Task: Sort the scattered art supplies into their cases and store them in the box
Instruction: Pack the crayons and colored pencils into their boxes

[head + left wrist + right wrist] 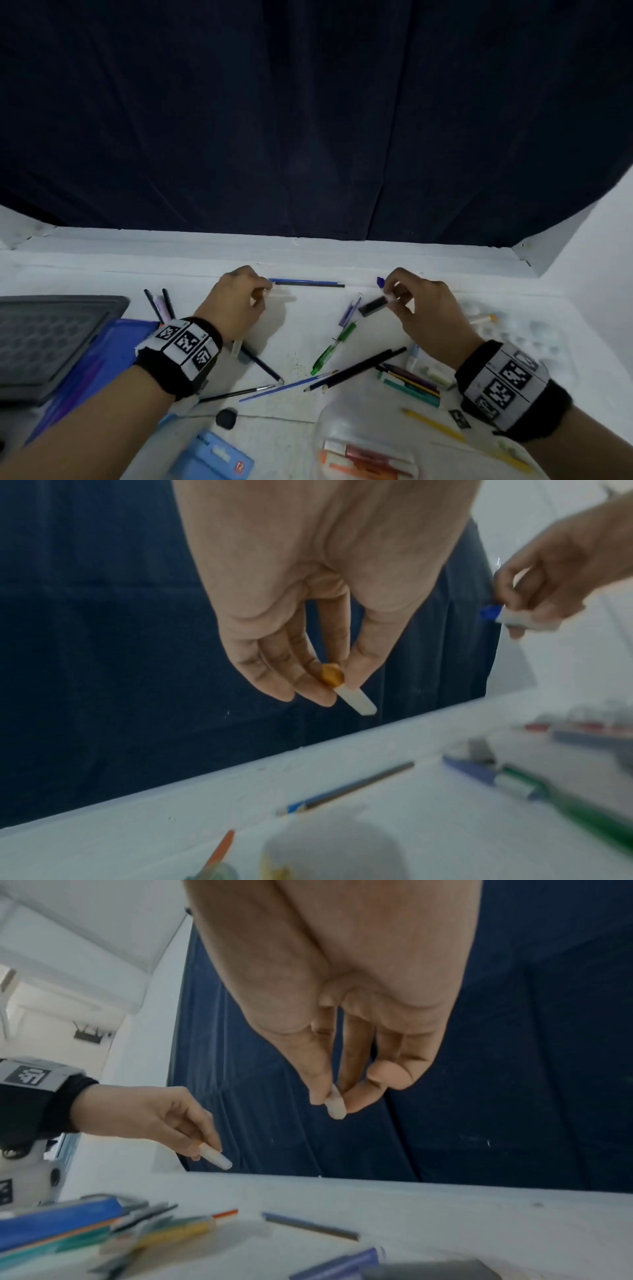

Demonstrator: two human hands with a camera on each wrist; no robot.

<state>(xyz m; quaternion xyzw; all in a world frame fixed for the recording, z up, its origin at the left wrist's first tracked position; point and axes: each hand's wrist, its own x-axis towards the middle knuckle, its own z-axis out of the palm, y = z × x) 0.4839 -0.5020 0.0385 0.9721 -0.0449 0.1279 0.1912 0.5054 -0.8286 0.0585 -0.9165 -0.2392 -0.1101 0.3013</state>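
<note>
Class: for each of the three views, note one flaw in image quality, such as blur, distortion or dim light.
Head view: wide-angle bending curves the table edge; dim, bluish light. Left wrist view: the left hand is fairly sharp, but the green pen smears into blur. Right wrist view: the supplies along the bottom are soft and streaked; the right hand looms large.

Above the white worktop [308, 253], the left hand [236, 305] pinches a small white tube [279, 292] while the right hand [418, 308], on the far side of the green pen [334, 347], pinches a blue-capped tube [383, 289], with pencils scattered nearer the person.
</note>
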